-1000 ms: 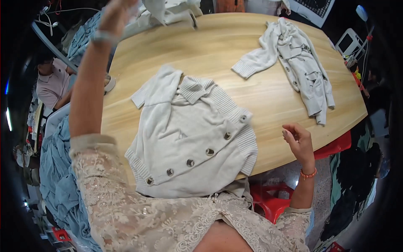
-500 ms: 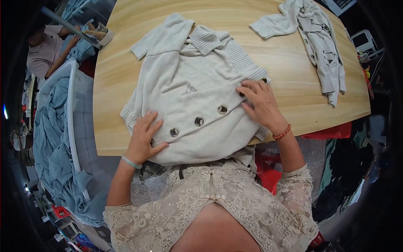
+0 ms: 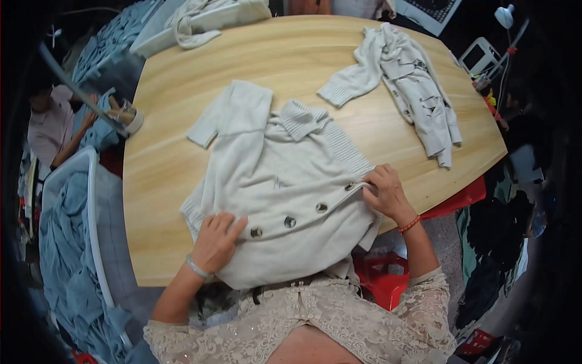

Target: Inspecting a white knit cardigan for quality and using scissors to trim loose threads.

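A cream knitted cardigan (image 3: 285, 182) with a row of round buttons lies spread on the wooden table (image 3: 182, 151), its lower part hanging over the near edge. My left hand (image 3: 216, 241) rests flat on its lower left part, fingers apart, near one button. At the right end of the button row, my right hand (image 3: 385, 193) pinches the edge of the cardigan.
A second pale cardigan (image 3: 412, 85) lies crumpled at the table's far right. More light cloth (image 3: 200, 18) sits at the far left corner. Blue fabric (image 3: 66, 267) hangs over a rail at left, where another person (image 3: 51, 130) sits. Red crates (image 3: 388, 273) stand below the table.
My left arm came down from the far side of the table onto the cardigan. Since half a second ago both hands stay on the cardigan, and the right hand closed on its edge.
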### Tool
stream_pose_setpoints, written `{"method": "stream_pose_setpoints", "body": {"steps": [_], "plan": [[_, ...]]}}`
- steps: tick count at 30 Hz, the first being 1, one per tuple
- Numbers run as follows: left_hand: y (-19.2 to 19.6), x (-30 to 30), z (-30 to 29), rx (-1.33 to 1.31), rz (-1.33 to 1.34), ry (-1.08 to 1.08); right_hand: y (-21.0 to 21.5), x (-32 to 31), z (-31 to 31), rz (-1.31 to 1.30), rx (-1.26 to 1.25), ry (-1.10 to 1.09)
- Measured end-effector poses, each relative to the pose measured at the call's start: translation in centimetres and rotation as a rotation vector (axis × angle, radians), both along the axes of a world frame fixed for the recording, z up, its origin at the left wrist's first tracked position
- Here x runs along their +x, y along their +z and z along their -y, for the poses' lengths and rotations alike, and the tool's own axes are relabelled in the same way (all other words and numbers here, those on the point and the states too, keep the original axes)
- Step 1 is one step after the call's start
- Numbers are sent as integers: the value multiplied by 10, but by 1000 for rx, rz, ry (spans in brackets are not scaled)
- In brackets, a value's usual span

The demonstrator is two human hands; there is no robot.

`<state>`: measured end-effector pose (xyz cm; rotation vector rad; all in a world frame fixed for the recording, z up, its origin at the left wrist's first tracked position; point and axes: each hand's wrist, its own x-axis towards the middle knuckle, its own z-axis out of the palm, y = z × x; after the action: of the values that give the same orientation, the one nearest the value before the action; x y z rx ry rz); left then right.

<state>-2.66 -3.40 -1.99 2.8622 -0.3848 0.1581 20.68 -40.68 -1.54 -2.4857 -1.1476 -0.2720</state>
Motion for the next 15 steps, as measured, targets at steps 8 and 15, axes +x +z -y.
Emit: {"method": "stream_pose_setpoints", "body": {"steps": [8,15], "plan": [[30,37,-63,115,285,146,46,53,-41,-352,-102,-29],[76,81,-122,228,582,348,90,131,-97,347,475,-10]]}}
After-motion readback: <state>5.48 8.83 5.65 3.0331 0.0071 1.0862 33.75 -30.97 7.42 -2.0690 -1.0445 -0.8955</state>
